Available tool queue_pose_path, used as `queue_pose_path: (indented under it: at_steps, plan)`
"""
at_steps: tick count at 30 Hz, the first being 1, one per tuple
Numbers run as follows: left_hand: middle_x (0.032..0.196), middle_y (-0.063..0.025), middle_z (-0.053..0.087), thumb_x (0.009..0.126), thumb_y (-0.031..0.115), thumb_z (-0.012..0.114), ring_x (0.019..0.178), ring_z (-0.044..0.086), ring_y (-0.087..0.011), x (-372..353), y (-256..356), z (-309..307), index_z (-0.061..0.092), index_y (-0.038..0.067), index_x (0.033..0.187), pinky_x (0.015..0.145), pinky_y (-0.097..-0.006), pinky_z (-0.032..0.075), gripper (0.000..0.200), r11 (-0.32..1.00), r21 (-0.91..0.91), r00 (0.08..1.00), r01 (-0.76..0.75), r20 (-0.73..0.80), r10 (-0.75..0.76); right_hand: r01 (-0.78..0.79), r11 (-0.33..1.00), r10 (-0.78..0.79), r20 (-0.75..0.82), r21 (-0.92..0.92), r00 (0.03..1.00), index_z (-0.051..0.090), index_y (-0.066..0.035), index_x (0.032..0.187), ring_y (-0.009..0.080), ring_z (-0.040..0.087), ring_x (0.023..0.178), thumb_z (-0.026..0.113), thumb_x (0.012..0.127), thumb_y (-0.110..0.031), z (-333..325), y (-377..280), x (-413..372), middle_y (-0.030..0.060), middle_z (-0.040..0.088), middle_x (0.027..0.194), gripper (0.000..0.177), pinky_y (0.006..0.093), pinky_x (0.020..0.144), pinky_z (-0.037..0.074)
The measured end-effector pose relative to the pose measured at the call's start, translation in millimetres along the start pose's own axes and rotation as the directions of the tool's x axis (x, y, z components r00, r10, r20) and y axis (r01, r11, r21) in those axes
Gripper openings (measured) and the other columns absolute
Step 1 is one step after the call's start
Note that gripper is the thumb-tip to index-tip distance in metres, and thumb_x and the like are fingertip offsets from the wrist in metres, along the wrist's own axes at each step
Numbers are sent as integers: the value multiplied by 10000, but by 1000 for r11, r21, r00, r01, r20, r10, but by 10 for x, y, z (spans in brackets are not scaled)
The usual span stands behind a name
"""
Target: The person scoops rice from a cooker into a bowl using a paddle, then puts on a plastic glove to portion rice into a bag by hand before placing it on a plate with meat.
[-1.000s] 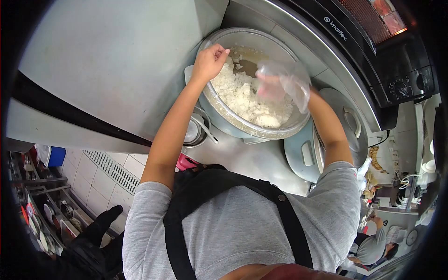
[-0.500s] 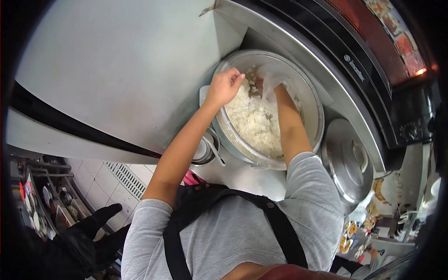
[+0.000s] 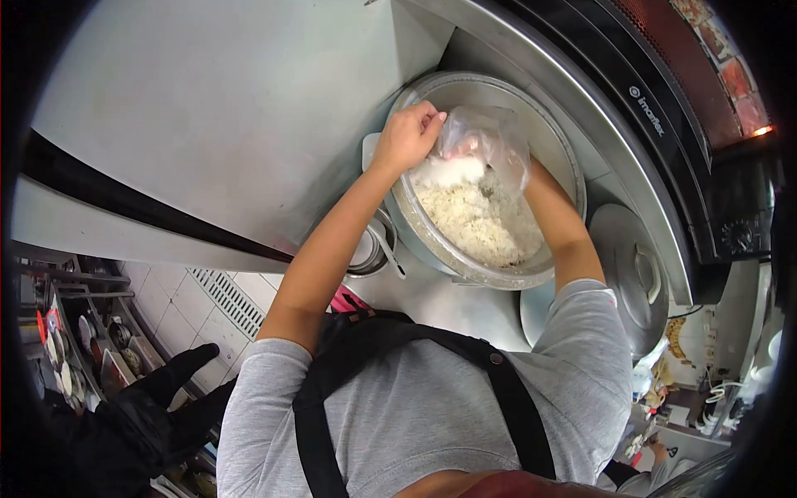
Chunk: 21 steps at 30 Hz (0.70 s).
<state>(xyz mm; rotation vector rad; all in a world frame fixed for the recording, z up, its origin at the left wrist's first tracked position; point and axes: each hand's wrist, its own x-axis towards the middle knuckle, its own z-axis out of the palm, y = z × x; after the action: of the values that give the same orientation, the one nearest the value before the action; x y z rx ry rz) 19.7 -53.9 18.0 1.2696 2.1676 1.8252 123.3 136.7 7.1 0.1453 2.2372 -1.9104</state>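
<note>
A large round metal pot (image 3: 573, 178) holds cooked white rice (image 3: 477, 220). Over its far part, a clear plastic bag (image 3: 506, 137) covers my right hand (image 3: 465, 149), whose fingers show blurred through the film. Those fingers curl against a clump of white rice (image 3: 448, 172) at the pot's left side. My left hand (image 3: 408, 137) is above the left rim, thumb and fingers pinched together at the bag's edge.
A lidded metal pot (image 3: 623, 274) stands to the right. Beside the big pot on the left sits a small metal bowl (image 3: 369, 249) with a white-handled utensil. A black oven (image 3: 664, 141) overhangs the far right. Another person's dark-clothed leg (image 3: 174, 373) shows at lower left.
My right hand has moved up and left out of the rice, bringing a clump with it in the bag. The pinched left hand now meets the bag's edge.
</note>
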Motion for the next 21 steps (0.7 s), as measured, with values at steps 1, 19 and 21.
queue_pose_path:
  at_steps: [1, 19, 21]
  plan:
    - [685, -122, 622, 853, 232, 602, 569, 584, -190, 3, 32, -12, 603, -4, 819, 562, -301, 469, 238, 1000, 22, 1000, 18, -6, -18, 4, 995, 2, 54, -104, 999, 591, 1, 963, 166, 592, 820, 636, 808, -215, 107, -55, -98, 94, 619, 860, 269, 255, 689, 472]
    - [714, -123, 632, 849, 273, 600, 593, 582, -212, -12, -1, -11, 615, 4, 833, 596, -322, 474, 270, 999, 35, 999, -24, -33, 25, -10, 674, -22, -33, -739, 999, 597, -10, 963, 184, 597, 849, 613, 818, -166, 648, 483, -42, 94, 626, 880, 214, 261, 708, 473]
    - [714, -126, 632, 847, 264, 602, 600, 582, -213, -10, -16, -4, 614, 4, 830, 599, -322, 473, 261, 998, 49, 999, -34, -27, 36, -34, 687, -8, -54, -726, 999, 598, -11, 962, 186, 597, 852, 611, 819, -161, 584, 344, -207, 94, 626, 882, 208, 261, 710, 473]
